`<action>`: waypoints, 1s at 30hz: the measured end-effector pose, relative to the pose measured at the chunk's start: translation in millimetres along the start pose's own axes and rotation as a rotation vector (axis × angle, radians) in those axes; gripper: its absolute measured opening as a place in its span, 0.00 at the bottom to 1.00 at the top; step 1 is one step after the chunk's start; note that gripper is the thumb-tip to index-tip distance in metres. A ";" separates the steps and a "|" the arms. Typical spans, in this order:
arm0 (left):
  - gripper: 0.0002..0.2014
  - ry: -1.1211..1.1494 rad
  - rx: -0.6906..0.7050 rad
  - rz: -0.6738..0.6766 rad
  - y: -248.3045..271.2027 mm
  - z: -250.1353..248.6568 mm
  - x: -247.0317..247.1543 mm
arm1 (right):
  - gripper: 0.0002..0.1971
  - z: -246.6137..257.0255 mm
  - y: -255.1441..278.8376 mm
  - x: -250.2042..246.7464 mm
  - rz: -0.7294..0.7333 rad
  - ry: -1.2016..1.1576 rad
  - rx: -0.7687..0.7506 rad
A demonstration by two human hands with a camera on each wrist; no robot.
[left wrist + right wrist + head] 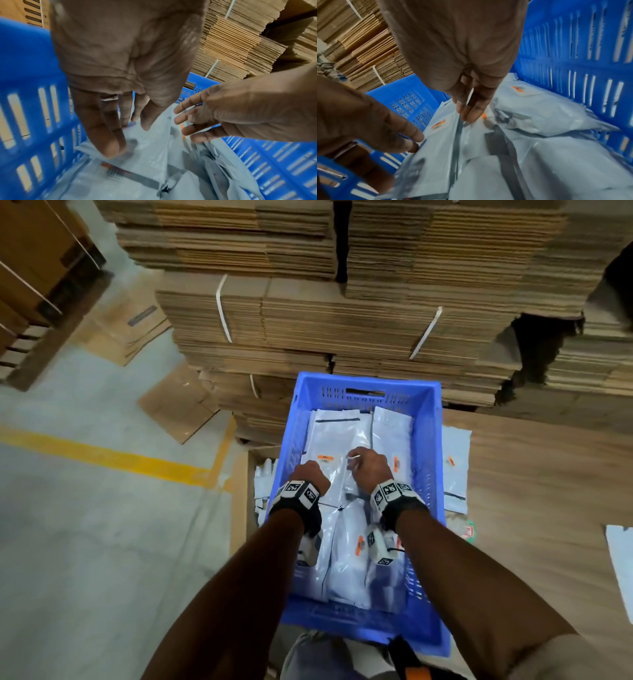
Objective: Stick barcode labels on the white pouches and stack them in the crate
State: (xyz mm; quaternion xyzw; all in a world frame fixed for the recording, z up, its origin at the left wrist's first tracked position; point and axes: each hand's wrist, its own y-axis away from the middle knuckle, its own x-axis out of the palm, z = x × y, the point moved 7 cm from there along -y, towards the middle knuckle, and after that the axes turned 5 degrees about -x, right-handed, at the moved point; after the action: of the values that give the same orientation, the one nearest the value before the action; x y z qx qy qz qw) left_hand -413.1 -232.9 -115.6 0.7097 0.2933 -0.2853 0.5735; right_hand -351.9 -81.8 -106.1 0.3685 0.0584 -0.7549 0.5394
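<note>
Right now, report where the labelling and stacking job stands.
Done: the blue crate already holds several white pouches with orange barcode labels. In hand: both hands are inside the crate; the left hand rests straight fingers on a pouch, the right hand pinches another pouch's edge. Left: more pouches lie outside, beside the crate.

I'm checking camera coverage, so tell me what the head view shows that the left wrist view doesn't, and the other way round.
Only the head view shows the yellow floor line, the loose pouch lying outside the crate on its right, and both wrist cameras. Only the left wrist view shows the left hand from the palm side, fingers straight and extended toward a pouch, and the ring on one finger. Both show the blue crate, white pouches with orange labels inside, the right hand and stacked flat cardboard.
</note>
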 end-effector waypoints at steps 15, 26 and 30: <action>0.08 0.476 0.077 -0.462 89.1 -97.9 -69.1 | 0.10 -16.8 58.8 -147.3 -0.391 -0.220 -0.181; 0.18 0.756 0.386 -0.314 125.7 -268.8 63.2 | 0.06 -206.2 74.4 -239.1 -0.501 -0.278 -0.055; 0.21 0.592 0.085 -0.081 92.1 -285.2 125.9 | 0.07 -254.1 65.2 -223.3 -0.288 -0.167 -0.053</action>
State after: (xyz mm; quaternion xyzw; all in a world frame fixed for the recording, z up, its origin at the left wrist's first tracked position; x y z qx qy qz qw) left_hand -241.3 42.5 -98.2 0.7732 0.4634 -0.1007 0.4211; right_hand -138.0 187.0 -130.9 0.2779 0.0855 -0.8505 0.4384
